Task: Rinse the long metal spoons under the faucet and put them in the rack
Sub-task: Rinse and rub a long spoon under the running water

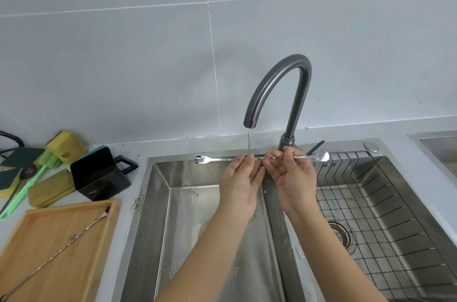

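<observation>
Rinsing is the step in hand. The long metal spoon lies level under the faucet, its twisted shaft in the thin stream of water above the left sink basin. Turn the shaft and slide it sideways so bowl and forked end both pass through the flow. The left hand and the right hand are raised palm-up, fingertips pinching the shaft. The rack lies to the right; another spoon waits on the wooden tray.

counter: pale grey, holds double sink
9 o'clock: sponges, green brush, black container
7 o'clock: wooden tray
</observation>
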